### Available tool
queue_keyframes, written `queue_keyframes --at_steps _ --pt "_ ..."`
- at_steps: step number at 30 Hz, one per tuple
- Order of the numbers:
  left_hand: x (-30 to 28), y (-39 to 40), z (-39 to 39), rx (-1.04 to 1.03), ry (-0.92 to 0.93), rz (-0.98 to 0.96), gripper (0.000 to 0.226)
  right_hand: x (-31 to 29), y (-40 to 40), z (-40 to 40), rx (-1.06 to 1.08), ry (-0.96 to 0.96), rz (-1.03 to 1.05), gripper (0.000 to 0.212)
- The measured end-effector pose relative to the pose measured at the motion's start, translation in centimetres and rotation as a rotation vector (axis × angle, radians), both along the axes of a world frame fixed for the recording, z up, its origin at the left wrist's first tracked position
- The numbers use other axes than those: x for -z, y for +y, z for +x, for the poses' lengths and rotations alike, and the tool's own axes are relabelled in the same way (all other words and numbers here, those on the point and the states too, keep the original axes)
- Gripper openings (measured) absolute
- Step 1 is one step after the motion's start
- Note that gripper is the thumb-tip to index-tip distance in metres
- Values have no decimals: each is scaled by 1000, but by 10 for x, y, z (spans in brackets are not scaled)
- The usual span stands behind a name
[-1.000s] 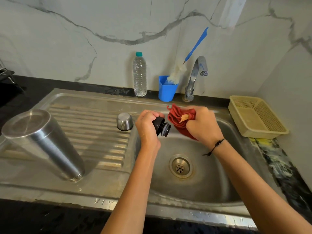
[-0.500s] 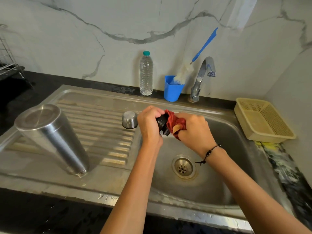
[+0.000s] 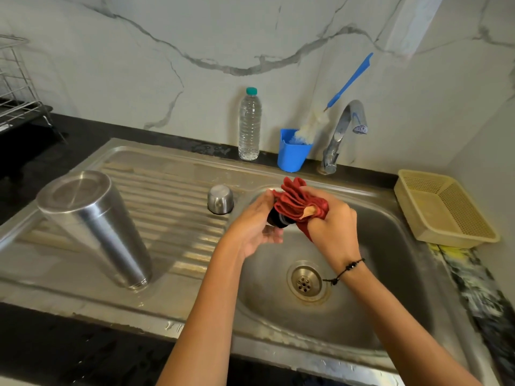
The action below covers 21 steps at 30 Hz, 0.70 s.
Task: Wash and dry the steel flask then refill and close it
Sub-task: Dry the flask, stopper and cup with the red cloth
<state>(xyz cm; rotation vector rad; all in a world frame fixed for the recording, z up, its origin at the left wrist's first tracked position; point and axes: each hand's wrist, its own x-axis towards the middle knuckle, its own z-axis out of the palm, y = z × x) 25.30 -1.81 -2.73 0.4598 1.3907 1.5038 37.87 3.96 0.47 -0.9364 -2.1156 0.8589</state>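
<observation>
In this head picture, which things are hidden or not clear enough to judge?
- Black stopper: mostly covered by the red cloth and left hand.
- Steel flask: stands mouth down, inside unseen.
- Right hand fingertips: wrapped in cloth.
- Wire rack: cut off by the left edge.
- Counter beside the basket: blurred.

A black bench (image 3: 83, 355) runs across the frame, with a steel sink (image 3: 362, 324) set into it. On the sink's ribbed draining board at left centre a steel flask (image 3: 94, 227) stands upside down, tilted in the wide view, and a small steel cup (image 3: 220, 199) sits upturned near the basin edge. Along the back wall stand a clear water bottle (image 3: 250, 125), a blue cup (image 3: 293, 153) holding a brush (image 3: 348, 82), and the tap (image 3: 341, 132). A yellow basket (image 3: 446, 210) rests at right, a wire rack (image 3: 16, 93) at upper left.
</observation>
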Motion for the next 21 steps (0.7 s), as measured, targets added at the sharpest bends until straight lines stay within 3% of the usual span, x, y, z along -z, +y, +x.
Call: queue_keyframes --at_steps 4,7,10,14,21 --pt "2 8 0 -242 -210 154 11 -8 13 -1 46 91 -7 46" --pt "3 11 -2 -303 -293 241 9 -18 19 -5 45 182 21 48" --pt "3 12 -1 -244 -256 303 14 -23 11 -10 -21 152 145 51" --pt "1 10 -3 -216 -151 310 24 -9 -5 -16 -225 -70 358 57" --pt "-7 10 4 -230 -105 345 33 -15 5 -19 -201 -150 254 58"
